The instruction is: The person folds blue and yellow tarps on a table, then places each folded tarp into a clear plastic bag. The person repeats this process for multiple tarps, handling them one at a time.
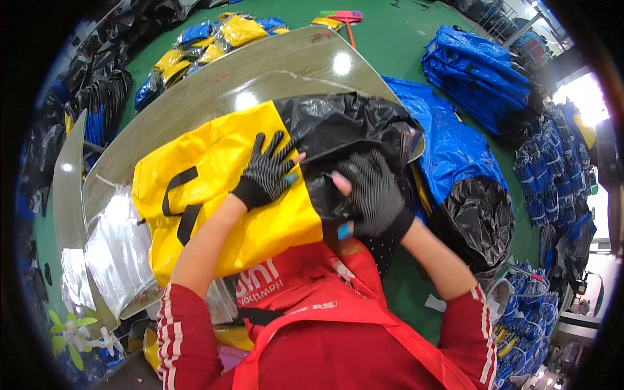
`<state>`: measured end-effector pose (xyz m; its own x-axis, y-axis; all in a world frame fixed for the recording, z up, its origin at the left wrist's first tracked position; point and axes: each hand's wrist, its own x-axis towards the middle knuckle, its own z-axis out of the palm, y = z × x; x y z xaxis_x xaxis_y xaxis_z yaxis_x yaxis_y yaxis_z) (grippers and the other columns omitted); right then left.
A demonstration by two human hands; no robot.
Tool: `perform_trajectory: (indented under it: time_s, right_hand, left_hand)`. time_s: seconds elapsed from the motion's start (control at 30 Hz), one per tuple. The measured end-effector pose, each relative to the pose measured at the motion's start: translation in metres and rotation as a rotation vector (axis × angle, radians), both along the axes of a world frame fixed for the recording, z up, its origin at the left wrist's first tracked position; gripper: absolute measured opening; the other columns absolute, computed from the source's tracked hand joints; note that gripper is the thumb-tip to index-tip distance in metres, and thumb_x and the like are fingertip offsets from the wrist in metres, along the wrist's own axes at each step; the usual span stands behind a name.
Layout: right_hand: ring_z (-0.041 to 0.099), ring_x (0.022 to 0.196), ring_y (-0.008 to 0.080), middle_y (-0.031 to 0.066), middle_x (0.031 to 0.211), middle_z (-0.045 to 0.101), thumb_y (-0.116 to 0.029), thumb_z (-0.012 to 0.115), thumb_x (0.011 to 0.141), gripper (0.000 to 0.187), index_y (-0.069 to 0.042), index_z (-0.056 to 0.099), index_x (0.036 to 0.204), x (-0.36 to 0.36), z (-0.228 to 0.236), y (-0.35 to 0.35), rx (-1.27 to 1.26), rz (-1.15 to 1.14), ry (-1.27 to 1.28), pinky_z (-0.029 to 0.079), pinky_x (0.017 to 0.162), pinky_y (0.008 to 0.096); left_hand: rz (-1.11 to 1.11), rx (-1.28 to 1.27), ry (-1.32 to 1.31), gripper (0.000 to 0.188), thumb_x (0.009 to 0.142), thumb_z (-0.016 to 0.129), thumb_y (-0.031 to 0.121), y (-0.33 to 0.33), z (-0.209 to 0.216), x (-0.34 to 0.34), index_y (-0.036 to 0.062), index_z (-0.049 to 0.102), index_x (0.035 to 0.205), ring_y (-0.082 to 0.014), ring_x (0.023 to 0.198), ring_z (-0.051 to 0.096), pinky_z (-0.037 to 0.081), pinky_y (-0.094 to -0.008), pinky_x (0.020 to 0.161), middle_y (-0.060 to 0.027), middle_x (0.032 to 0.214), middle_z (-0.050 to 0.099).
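A person in a red apron [292, 286], seen from their own head, leans over a table [214, 84] with a glossy, pale, streaked top. Across the near part of the table, in front of the person's body, lies a large bag [289, 214], yellow on the left and black on the right. It lies on its side, creased and slack, with the black end bunched toward the table's right corner. Two short black straps [187, 224] show on the yellow part.

Both hands wear dark, ribbed gloves with some fingertips bare. The left hand [263, 172] rests palm down on the yellow part, close to the seam with the black. Its fingers are spread and seem to grip nothing; the flat palm probably keeps the slippery material from sliding. The right hand [374, 195] is on the black part, its thumb pointing left. It is slightly blurred, and I cannot tell whether its fingers pinch the material or only press on it. With one hand on each colour, the person likely steadies the bag from both sides of the seam.

At the table's left end lie clear plastic sheets [120, 240], apparently kept within easy reach. Just off the right edge lies a blue bag [448, 143] with a black end. Beyond the far edge, yellow and blue packets [240, 31] are heaped on the green floor [396, 32], seemingly out of the way.
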<state>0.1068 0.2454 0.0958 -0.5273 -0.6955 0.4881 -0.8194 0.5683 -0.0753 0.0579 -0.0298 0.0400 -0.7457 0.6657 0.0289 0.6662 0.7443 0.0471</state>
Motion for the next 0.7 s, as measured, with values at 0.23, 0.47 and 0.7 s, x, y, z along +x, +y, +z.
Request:
perform_trajectory:
  time_s: [0.23, 0.47, 0.7]
  right_hand:
    - [0.065, 0.08, 0.033, 0.0144, 0.084, 0.066, -0.024, 0.058, 0.083, 0.021, -0.005, 0.066, 0.086, -0.008, 0.038, 0.003, 0.017, -0.172, -0.047, 0.049, 0.084, 0.0451]
    - [0.068, 0.089, 0.0343, 0.018, 0.097, 0.07, -0.039, 0.062, 0.077, 0.038, -0.006, 0.073, 0.091, -0.174, 0.055, -0.057, 0.698, -0.332, -0.468, 0.053, 0.078, 0.0428]
    - [0.067, 0.096, 0.0328, 0.0179, 0.104, 0.068, -0.043, 0.064, 0.078, 0.045, -0.005, 0.071, 0.102, -0.205, 0.001, -0.126, 0.794, -0.105, -0.485, 0.052, 0.084, 0.042]
  left_hand:
    - [-0.397, 0.107, -0.03, 0.052, 0.099, 0.035, 0.036, -0.012, -0.021, 0.013, 0.0093, 0.038, 0.143, -0.033, 0.141, 0.026, 0.016, -0.0558, 0.114, -0.0153, 0.15, 0.034]
    - [-0.374, 0.126, 0.073, 0.057, 0.099, 0.033, 0.042, 0.02, -0.045, 0.011, 0.0053, 0.037, 0.143, -0.0309, 0.137, 0.033, 0.024, -0.0513, 0.113, -0.0155, 0.147, 0.039]
    - [-0.284, 0.271, -0.055, 0.065, 0.098, 0.033, 0.05, 0.016, -0.039, 0.005, 0.003, 0.036, 0.143, -0.03, 0.135, 0.038, 0.026, -0.0485, 0.113, -0.015, 0.145, 0.042]
